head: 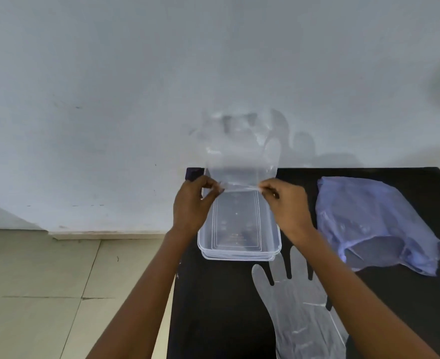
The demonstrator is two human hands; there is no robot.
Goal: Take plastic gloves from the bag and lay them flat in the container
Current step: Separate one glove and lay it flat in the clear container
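Fingers of the left hand are pinched shut on the left corner of a clear plastic glove's cuff, and those of the right hand are pinched on its right corner. That glove is held spread out, its cuff edge stretched between the two hands above the far half of the clear container, its finger end raised toward the wall behind. The container is set on the black surface. A second clear glove is laid flat on the surface just nearer than the container, partly hidden by the right forearm. The bluish bag is seen to the container's right, its mouth open.
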